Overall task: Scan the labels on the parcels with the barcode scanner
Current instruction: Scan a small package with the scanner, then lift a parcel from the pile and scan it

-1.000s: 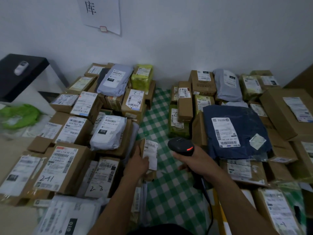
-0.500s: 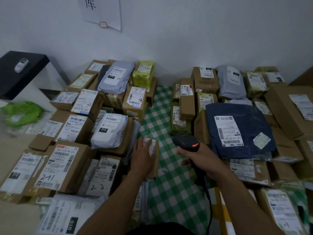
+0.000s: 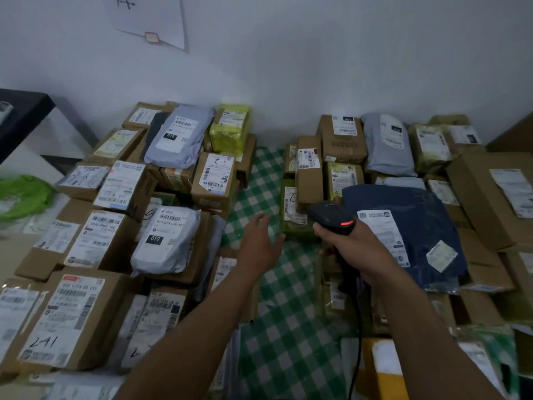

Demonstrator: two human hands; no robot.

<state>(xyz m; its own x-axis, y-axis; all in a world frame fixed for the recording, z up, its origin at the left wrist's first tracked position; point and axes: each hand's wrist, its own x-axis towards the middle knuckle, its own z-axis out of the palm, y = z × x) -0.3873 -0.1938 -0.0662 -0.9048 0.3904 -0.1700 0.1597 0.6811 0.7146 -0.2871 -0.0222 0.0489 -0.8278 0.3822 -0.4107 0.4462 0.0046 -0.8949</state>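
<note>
Head view | step: between scans, choosing the next parcel | left hand [image 3: 259,243] empty, fingers spread, hovers over green checked cloth [image 3: 259,192] just beside olive-green parcel [image 3: 297,230] | right hand [image 3: 354,249] grips barcode scanner [image 3: 331,216], red light lit, near that parcel | labelled parcels [image 3: 95,243] heaped on both sides | next: probably steady the parcel, then aim the scanner squarely at its label

Only one camera here, worn on the head, wide-angle, looking forward and down over the parcels [image 3: 167,241] laid out on a green checked cloth [image 3: 288,356]. Both forearms [image 3: 184,339] come in from the bottom edge, so the left hand [image 3: 259,243] and the right hand [image 3: 354,246] with the scanner [image 3: 331,215] sit close, about mid-frame. The white wall [image 3: 317,67] fills the top part
</note>
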